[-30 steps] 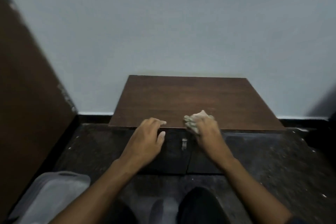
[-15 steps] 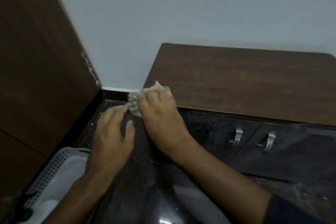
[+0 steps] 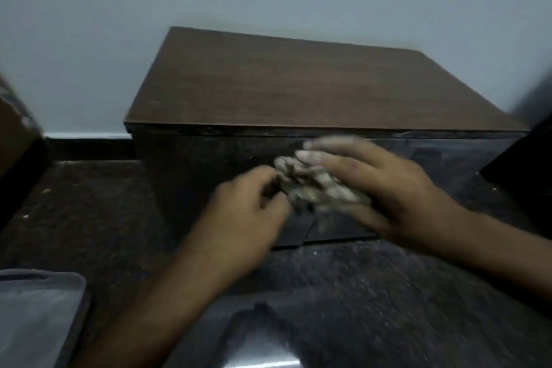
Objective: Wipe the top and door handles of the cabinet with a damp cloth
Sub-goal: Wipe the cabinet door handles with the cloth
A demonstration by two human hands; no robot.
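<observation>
Nearest to the camera, a grey perforated basket (image 3: 35, 308) is seen at the lower left on the dark speckled floor (image 3: 89, 203). Further on, the damp cloth (image 3: 313, 185) is held bunched between both hands in front of the cabinet doors (image 3: 209, 176). Half a second ago it was pressed on the left front corner of the cabinet top (image 3: 298, 86); now it has been brought down to the middle of the doors, so probably the handles are the next part to be wiped. The left hand (image 3: 245, 218) has its fingers curled and pinches the cloth edge; the right hand (image 3: 376, 185) grips it, fingers nearly straight. The cloth looks crumpled, pale and blurred. The handles are hidden behind it.
</observation>
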